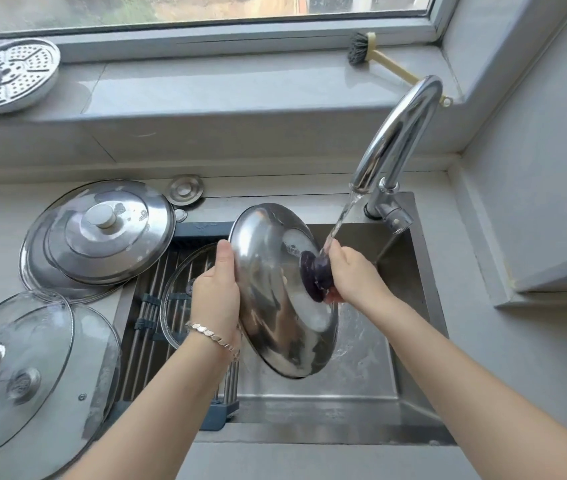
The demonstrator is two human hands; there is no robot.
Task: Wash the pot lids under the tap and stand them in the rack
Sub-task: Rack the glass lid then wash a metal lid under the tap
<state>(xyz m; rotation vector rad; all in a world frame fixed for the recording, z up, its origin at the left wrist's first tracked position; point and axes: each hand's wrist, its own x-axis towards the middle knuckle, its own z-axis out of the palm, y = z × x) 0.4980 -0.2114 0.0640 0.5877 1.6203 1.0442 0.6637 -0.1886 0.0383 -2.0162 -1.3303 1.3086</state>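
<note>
One steel lid (275,317) under tap (400,133); L hand (215,294) grips rim (240,226), R hand (353,273) grips knob (314,274)

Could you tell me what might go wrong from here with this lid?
1. The wet steel lid is held tilted by its rim in the left hand and by its knob in the right hand; it could slip into the sink.
2. It hangs close beside the glass lid lying on the rack; a swing might knock it.
</note>
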